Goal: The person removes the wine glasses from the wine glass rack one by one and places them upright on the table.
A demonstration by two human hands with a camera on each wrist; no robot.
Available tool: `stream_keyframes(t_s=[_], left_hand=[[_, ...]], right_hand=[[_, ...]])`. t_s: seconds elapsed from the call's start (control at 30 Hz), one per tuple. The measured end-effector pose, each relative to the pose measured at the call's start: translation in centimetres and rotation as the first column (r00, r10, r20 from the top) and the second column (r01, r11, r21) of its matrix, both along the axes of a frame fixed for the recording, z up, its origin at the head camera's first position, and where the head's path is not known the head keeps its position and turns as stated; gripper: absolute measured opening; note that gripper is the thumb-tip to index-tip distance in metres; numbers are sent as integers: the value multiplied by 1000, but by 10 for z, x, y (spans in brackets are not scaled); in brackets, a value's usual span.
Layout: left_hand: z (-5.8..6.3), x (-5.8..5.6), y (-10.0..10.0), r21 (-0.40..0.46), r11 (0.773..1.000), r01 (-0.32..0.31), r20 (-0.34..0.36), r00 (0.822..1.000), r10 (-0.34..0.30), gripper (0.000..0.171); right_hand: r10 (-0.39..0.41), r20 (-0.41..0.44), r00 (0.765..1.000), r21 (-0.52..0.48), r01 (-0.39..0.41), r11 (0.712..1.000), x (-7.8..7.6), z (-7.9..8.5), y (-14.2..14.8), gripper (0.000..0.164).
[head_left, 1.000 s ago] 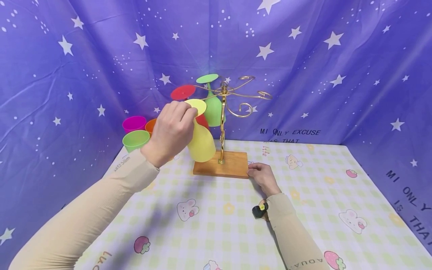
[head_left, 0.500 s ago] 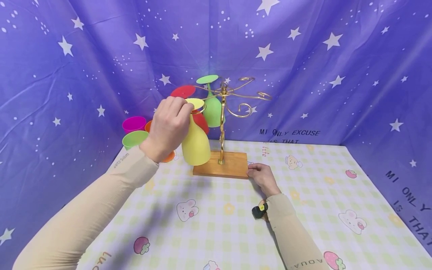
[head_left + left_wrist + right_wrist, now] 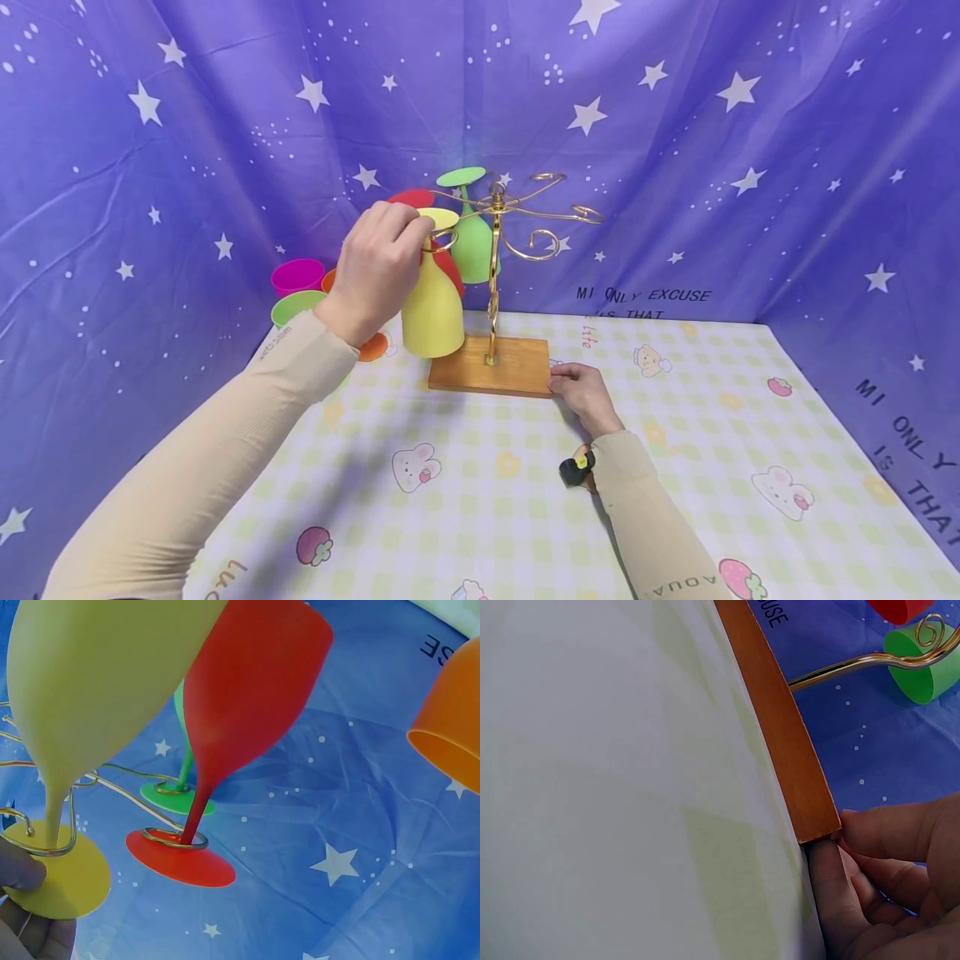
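Note:
My left hand (image 3: 378,262) pinches the foot of a yellow goblet (image 3: 433,312), which hangs upside down at the front left arm of a gold wire rack (image 3: 494,283). In the left wrist view the thumb lies on the goblet's yellow foot (image 3: 82,881), and the stem stands inside the wire loop (image 3: 71,836). A red goblet (image 3: 255,690) and a green goblet (image 3: 474,246) hang inverted from neighbouring loops. Low on the right, my right hand (image 3: 585,396) grips the end of the rack's wooden base (image 3: 517,371) between thumb and fingers.
Left of the rack, partly behind my left arm, stand a magenta cup (image 3: 297,275), a light green cup (image 3: 294,308) and an orange one (image 3: 372,347). Bare curled arms (image 3: 588,212) reach out on the rack's right. A starry purple curtain (image 3: 675,150) backs the checked tablecloth (image 3: 675,467).
The yellow goblet has shifted left, away from the pole, and then risen slightly with my left hand. Its wire loop now shows below the foot. My right hand keeps its place on the base.

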State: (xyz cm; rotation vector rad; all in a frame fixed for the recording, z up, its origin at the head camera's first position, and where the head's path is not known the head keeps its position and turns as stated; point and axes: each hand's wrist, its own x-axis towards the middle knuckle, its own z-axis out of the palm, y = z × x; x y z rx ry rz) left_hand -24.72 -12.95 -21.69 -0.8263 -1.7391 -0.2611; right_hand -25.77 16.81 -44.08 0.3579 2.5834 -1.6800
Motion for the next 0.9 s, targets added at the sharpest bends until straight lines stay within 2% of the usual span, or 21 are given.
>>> stream_keyframes(t_s=[0.23, 0.47, 0.9], left_hand=[[1, 1, 1, -20, 999, 41, 15, 999, -41, 17], [2, 3, 4, -57, 997, 44, 13, 999, -43, 18], [2, 8, 9, -70, 996, 59, 12, 998, -59, 17]], right_hand=[[7, -12, 1000, -2, -7, 1000, 0, 0, 0, 26], [6, -10, 1000, -3, -6, 1000, 1, 2, 0, 26], [14, -5, 1000, -2, -14, 1000, 1, 2, 1, 26]])
